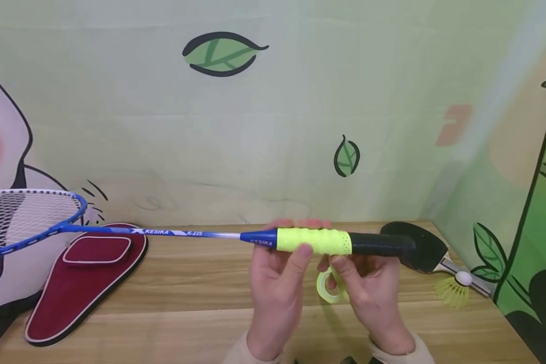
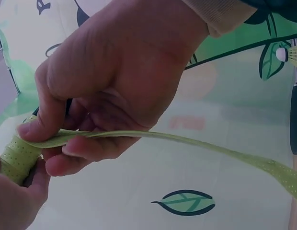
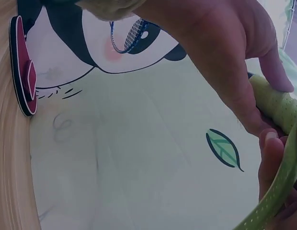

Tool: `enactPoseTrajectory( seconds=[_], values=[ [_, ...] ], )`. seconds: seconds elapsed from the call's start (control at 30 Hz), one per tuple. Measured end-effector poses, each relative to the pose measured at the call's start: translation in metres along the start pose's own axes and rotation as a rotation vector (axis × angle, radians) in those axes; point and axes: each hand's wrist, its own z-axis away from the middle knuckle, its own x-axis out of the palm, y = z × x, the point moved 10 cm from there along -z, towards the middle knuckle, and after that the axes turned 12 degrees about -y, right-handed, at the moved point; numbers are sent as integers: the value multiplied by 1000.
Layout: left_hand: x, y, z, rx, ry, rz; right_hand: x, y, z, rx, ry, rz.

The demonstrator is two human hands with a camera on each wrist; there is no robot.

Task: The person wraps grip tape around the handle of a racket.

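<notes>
A blue badminton racket is held level above the table, its head off to the left. Neon yellow perforated grip tape is wound around the front part of its handle; the rear part is black. My left hand holds the wrapped part, thumb in front and fingers behind. Below the handle my right hand pinches the loose tape between thumb and fingers, right at the last wrap. The free strip trails from that hand in the left wrist view; a loop of it hangs in the head view.
A dark red bat case with a small pocket lies at the left. At the right rear are a black table tennis bat and a yellow shuttlecock. Behind the wooden table stands a cartoon-printed backdrop.
</notes>
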Motion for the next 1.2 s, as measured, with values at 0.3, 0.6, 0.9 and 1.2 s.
enactPoseTrajectory(
  seconds=[0.3,0.6,0.9,1.2],
  values=[
    [-9,-3,3,-47,108,-78,-3,-1,-2,-22,19,40],
    [-11,-4,4,-63,122,-121,-5,0,-3,-21,17,46],
    [-18,-5,8,-95,202,-172,-4,4,-1,30,-9,114],
    [-22,-7,8,-103,242,-177,-6,5,0,33,2,92]
  ],
)
